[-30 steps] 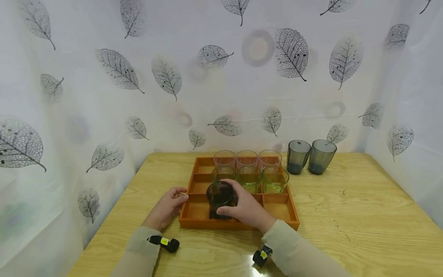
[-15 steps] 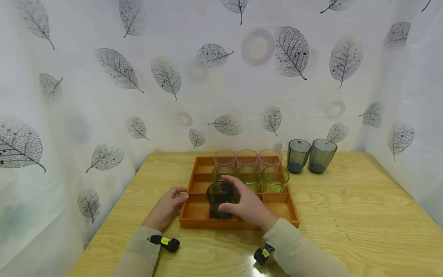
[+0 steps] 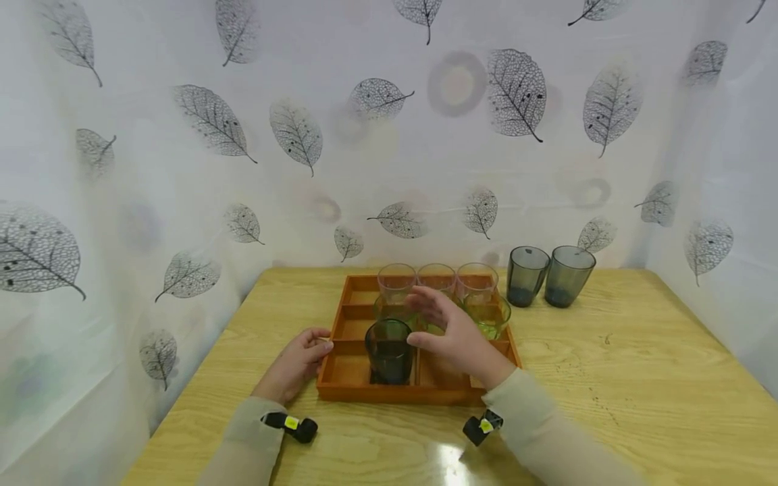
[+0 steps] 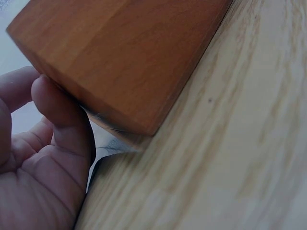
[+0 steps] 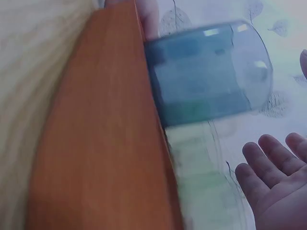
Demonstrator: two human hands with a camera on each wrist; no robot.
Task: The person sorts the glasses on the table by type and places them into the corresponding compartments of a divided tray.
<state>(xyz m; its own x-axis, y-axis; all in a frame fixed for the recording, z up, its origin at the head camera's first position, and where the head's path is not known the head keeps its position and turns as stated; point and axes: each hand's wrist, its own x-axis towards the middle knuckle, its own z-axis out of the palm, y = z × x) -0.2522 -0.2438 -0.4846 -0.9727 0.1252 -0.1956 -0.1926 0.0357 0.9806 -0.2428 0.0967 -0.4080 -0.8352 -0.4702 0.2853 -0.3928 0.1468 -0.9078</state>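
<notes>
My left hand (image 3: pixel 298 361) holds the left wall of a divided wooden tray (image 3: pixel 398 393), with thumb and index fingertips at its edge. In the left wrist view the thumb (image 4: pixel 57 105) bends against the tray's side. A dark grey glass (image 3: pixel 390 354) stands upright in the front row's middle-left compartment. Just right of it is my right hand (image 3: pixel 456 334), fingers spread and apart from the glass. Its palm faces the glass (image 5: pixel 211 72) in the right wrist view. Behind it are green-tinted glasses (image 3: pixel 488 317), partly hidden by the hand.
Three pale pinkish glasses (image 3: pixel 477 278) fill part of the tray's back row. Two more grey glasses (image 3: pixel 527 277) stand on the wooden table (image 3: pixel 608 364) right of the tray. A leaf-patterned curtain (image 3: pixel 389 155) closes off the back and sides.
My right hand has let go of the dark grey glass and moved up and right, its fingers opening. The glass stays in its compartment. My left hand keeps its place on the tray.
</notes>
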